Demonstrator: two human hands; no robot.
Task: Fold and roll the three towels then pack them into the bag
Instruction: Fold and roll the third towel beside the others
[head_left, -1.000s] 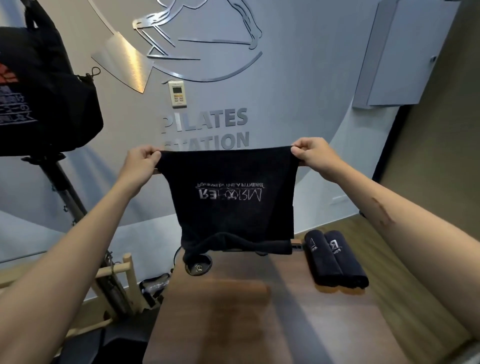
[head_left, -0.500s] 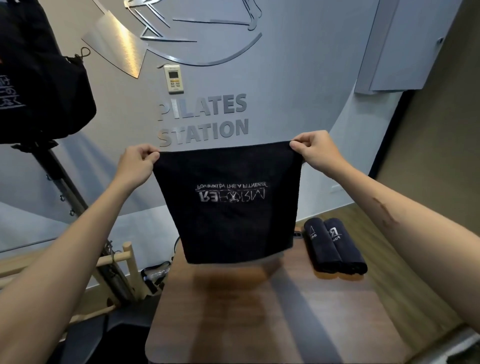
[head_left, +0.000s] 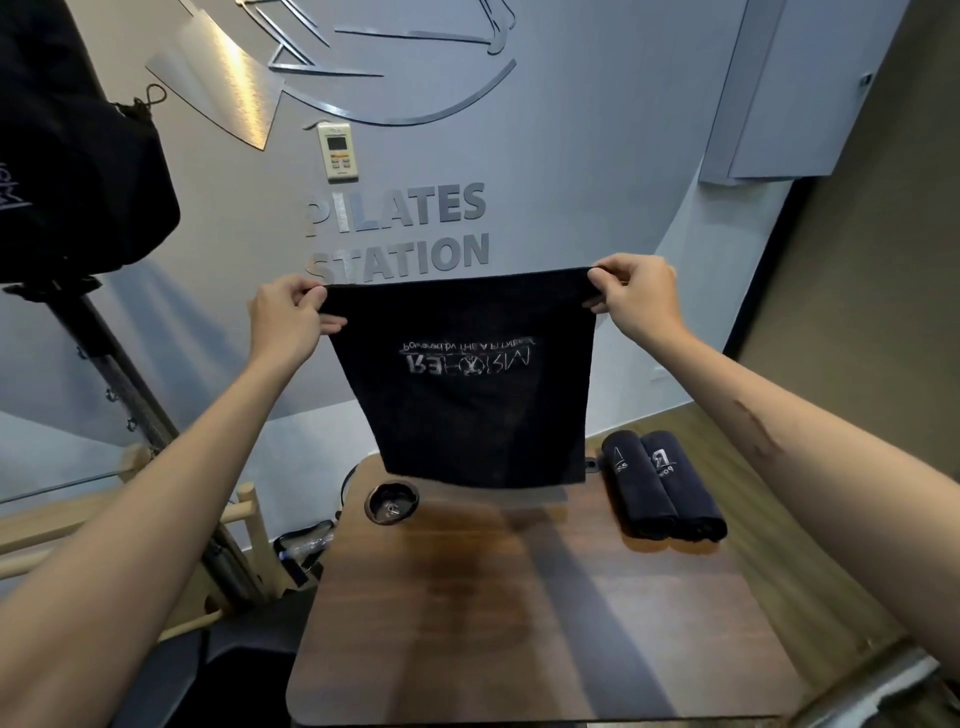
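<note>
We hold the third towel (head_left: 467, 384) up at the centre of the frame, our left hand (head_left: 285, 319) and right hand (head_left: 636, 299) each pinching a top corner, its hem hanging just above the surface (head_left: 519, 623). Two rolled towels (head_left: 662, 486) lie at right; the bag (head_left: 72, 156) hangs upper left. Next, we judge, comes laying it flat to fold; bare wood below leaves room, its edges near.

Towel (head_left: 467, 405) hung above table (head_left: 519, 623); two rolled towels (head_left: 662, 486) lay at its right; bag (head_left: 78, 156) hung upper left.
</note>
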